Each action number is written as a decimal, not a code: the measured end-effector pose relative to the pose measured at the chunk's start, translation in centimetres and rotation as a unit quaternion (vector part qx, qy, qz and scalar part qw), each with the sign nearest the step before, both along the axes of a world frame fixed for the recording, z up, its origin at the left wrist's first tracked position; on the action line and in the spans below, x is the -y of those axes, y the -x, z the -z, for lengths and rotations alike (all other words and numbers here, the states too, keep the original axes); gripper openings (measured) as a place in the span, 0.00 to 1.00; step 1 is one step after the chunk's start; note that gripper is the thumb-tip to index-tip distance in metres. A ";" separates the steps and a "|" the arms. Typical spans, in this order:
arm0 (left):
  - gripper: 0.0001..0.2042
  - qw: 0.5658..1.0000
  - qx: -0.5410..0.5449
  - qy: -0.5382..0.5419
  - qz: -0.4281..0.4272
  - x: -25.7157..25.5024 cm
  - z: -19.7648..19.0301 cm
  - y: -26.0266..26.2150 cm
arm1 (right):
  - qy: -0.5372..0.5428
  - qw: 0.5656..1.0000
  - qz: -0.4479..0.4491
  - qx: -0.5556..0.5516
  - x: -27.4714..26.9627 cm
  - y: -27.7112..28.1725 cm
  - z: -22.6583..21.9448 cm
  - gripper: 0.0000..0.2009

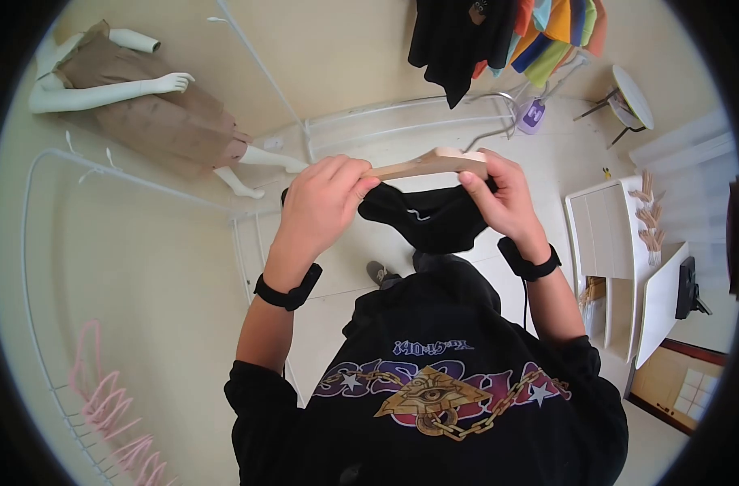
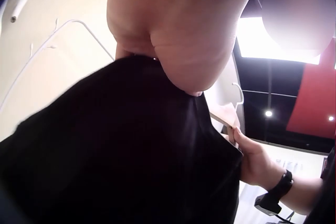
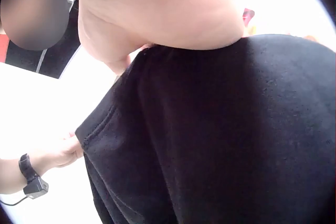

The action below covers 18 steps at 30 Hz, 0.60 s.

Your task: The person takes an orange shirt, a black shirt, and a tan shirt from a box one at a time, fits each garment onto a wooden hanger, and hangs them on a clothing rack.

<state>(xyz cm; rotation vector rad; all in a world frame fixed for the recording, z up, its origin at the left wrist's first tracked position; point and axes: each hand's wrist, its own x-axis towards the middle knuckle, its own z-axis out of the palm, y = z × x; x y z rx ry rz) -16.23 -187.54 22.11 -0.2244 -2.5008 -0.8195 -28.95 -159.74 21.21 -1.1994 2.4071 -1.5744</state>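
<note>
A wooden hanger (image 1: pixel 422 164) with a metal hook is held up between both hands, a black garment (image 1: pixel 434 219) hanging below it with its neckline facing the head view. My left hand (image 1: pixel 325 202) grips the hanger's left end and the cloth, thumb on the near side. On the other end my right hand (image 1: pixel 507 198) pinches hanger and fabric, its thumb over the wood. Black cloth (image 2: pixel 121 140) fills much of the left wrist view under the left hand (image 2: pixel 178 29). The right wrist view shows the cloth (image 3: pixel 220 129) below the right hand (image 3: pixel 157 14); fingertips are largely hidden.
A white rack (image 1: pixel 264 69) and a mannequin (image 1: pixel 142 105) stand at upper left. Pink hangers (image 1: pixel 110 405) hang at lower left. Colourful clothes (image 1: pixel 555 32) hang at upper right, near a round stool (image 1: pixel 632 97). To the right is a white cabinet (image 1: pixel 600 235) beside a desk (image 1: pixel 659 304).
</note>
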 end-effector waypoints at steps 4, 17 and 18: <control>0.09 0.998 0.057 0.009 -0.022 1.1 1.2 0.6 | -0.023 0.999 -0.023 0.001 2.9 1.7 1.2 0.15; 0.16 0.991 0.089 -0.005 -0.100 6.8 0.3 6.4 | 0.077 0.995 -0.035 0.057 4.4 15.4 1.4 0.12; 0.16 0.991 0.089 0.000 -0.100 7.1 0.3 7.5 | 0.082 0.994 -0.035 0.058 4.0 16.6 1.4 0.12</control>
